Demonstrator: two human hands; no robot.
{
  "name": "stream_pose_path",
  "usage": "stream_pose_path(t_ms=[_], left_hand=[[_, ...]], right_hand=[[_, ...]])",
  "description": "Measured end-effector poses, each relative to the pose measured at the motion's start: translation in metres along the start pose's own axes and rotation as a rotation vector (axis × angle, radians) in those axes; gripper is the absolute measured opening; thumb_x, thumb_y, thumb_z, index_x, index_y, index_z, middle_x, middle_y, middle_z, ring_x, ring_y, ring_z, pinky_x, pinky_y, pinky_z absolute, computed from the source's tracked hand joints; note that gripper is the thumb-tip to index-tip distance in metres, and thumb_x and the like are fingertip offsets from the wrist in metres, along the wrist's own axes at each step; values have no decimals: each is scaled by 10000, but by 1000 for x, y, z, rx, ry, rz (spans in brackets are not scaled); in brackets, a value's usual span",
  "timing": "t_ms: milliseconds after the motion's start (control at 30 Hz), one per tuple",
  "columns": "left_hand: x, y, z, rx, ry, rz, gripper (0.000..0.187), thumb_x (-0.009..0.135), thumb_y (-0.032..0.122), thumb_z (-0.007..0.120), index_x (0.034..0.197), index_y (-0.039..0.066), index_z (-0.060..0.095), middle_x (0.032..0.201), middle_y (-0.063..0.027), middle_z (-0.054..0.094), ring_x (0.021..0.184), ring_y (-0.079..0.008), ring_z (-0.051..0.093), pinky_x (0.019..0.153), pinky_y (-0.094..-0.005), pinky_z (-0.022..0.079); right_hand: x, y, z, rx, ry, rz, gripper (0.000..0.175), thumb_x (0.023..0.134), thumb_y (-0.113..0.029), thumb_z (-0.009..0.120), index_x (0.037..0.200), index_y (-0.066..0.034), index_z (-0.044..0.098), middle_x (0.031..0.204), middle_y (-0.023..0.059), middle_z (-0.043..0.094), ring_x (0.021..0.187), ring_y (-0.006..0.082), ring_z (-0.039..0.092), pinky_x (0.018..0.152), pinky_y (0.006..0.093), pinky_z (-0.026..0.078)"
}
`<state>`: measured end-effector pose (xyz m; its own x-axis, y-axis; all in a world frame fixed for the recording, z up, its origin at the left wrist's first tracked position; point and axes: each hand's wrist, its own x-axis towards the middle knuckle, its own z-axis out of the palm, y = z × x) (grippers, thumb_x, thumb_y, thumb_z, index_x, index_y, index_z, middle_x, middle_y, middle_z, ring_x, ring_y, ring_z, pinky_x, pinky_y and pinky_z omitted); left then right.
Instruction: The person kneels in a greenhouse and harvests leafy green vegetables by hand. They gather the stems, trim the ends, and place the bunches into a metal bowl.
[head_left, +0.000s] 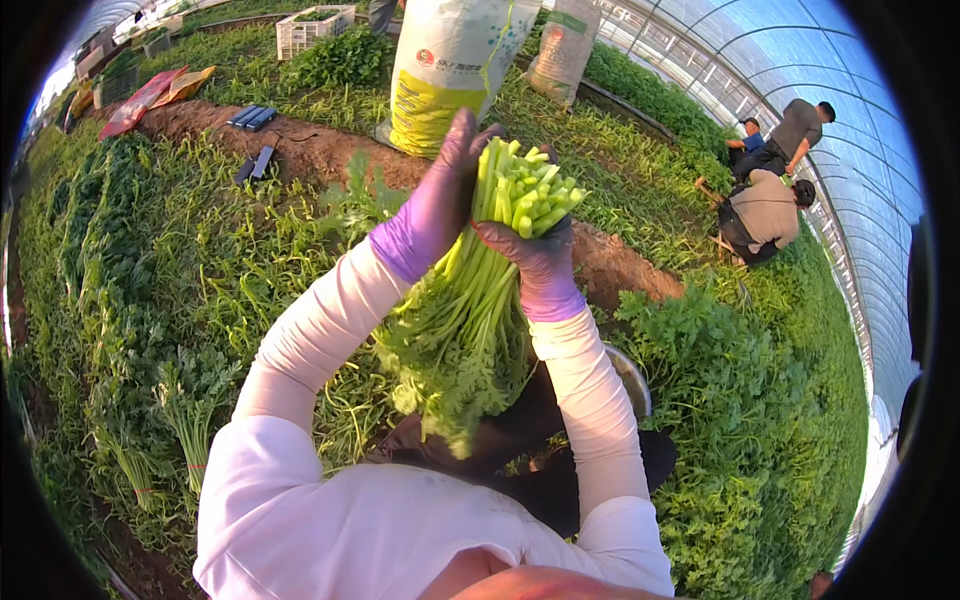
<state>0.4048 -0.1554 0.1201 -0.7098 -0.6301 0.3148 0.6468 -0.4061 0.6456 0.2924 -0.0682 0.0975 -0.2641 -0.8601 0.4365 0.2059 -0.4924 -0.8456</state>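
A bunch of leafy greens (480, 315) hangs in front of me, its pale cut stem ends up and its leaves down. My right hand (534, 255), in a dirt-darkened purple glove, grips the stems just under the cut ends, thumb across them. My left hand (450, 180), gloved alike, lies flat along the other side of the stems, fingers pointing up. A bit of red band shows at the stems between the hands. Some fingers of both hands are hidden behind the bunch.
Tied bunches (191, 427) lie at the lower left. Tall sacks (442, 75) stand beyond a soil ridge (337, 154). Uncut greens (720, 375) grow at the right, beside a round metal rim (630, 379). Several people (765, 206) crouch or bend at the upper right. A white crate (311, 31) sits farther back.
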Motion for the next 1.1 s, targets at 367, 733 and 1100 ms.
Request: stream_pose_path(t_ms=[367,733,1100], left_hand=[[-128,-26,-41,-449,-70,-986,957,886,782,363,1313,-61,518,1140,-303,653,929,-312,707,916,-472,537],[-142,-37,-83,-296,297,-451,589,922,386,591,1375,20,503,1180,-206,662,996,-306,683,896,-423,564],[-173,-54,-87,-291,581,-393,329,898,210,674,1161,25,604,1032,-142,705,901,-272,693,860,-429,563]], right_hand=[[-2,-4,14,-95,-84,-223,1255,553,-161,970,1518,-48,176,1466,98,381,1309,207,441,1103,358,411],[-135,2,-1,-987,-426,-223,609,827,-62,658,1407,-136,489,1390,106,520,1293,318,478,1067,441,392],[-158,79,45,129,-145,735,869,769,-237,844,1437,-49,321,1264,94,565,1135,177,565,966,315,482]])
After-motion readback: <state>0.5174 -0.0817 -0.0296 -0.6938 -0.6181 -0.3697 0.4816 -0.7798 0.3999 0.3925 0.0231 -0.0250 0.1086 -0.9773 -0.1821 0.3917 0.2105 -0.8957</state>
